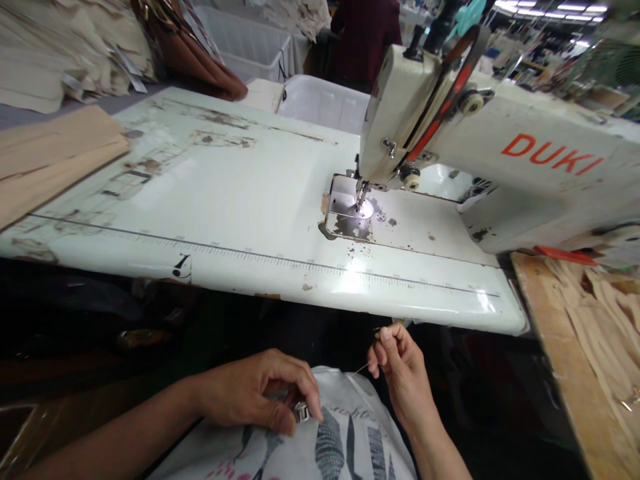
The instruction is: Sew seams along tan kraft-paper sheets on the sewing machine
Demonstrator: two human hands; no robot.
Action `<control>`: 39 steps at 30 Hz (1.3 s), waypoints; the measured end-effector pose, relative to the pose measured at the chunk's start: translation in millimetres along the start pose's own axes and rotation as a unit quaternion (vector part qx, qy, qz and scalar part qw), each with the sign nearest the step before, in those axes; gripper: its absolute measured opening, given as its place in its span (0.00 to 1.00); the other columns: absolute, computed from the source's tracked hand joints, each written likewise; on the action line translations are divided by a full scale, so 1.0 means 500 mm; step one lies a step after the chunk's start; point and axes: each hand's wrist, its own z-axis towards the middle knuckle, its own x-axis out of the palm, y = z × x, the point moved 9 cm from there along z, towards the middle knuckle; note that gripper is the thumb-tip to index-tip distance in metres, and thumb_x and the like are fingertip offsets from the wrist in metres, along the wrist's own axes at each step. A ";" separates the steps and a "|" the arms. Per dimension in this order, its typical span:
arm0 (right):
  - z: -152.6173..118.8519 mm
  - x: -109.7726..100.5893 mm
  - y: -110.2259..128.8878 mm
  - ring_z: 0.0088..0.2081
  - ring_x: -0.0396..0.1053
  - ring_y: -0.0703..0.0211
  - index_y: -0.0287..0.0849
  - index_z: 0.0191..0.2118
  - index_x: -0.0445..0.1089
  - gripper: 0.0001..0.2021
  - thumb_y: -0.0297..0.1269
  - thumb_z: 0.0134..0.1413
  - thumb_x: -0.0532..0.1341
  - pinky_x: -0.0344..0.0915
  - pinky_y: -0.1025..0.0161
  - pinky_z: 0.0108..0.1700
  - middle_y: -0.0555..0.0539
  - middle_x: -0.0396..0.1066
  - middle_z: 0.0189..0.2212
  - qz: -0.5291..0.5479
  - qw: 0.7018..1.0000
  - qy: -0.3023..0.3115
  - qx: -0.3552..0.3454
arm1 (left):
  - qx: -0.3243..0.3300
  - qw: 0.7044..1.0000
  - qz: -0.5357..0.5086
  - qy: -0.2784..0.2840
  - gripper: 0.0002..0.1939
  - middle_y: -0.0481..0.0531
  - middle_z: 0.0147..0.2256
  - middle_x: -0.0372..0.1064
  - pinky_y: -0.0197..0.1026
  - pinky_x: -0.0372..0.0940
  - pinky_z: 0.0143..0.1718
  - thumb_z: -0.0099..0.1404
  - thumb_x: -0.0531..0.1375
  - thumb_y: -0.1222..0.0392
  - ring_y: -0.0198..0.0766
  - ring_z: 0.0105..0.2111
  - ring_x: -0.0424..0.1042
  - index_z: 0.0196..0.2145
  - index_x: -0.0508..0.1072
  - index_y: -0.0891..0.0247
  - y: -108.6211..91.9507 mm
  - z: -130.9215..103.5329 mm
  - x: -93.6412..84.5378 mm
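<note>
My left hand (270,393) is closed around a small shiny metal part (301,412), held between thumb and fingers above the printed apron (350,427) on my lap. To the right, my right hand (397,360) pinches a small dark item (377,331) at its fingertips, just below the table's front edge; what it is cannot be made out. A thin thread (363,367) runs from the right fingers down to the left. Beyond both hands stands the sewing machine (400,127), its needle area lit over the metal plate (345,207). Neither hand touches the machine.
The pale worktable (225,193) has a ruler along its front edge. Tan fabric pieces (55,153) lie at the left, beside a brown bag (200,60). White bins (325,100) stand behind. A wooden board (555,347) with cut pieces is at the right. A person in dark clothing is beyond.
</note>
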 end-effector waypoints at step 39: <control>-0.006 -0.025 0.010 0.22 0.62 0.65 0.43 0.31 0.61 0.18 0.52 0.67 0.54 0.57 0.67 0.27 0.54 0.64 0.20 -0.345 0.937 0.022 -0.053 | -0.005 0.864 -0.488 -0.124 0.17 0.60 0.42 0.74 0.28 0.69 0.41 0.64 0.67 0.63 0.31 0.36 0.77 0.50 0.76 0.70 0.111 0.009 -0.006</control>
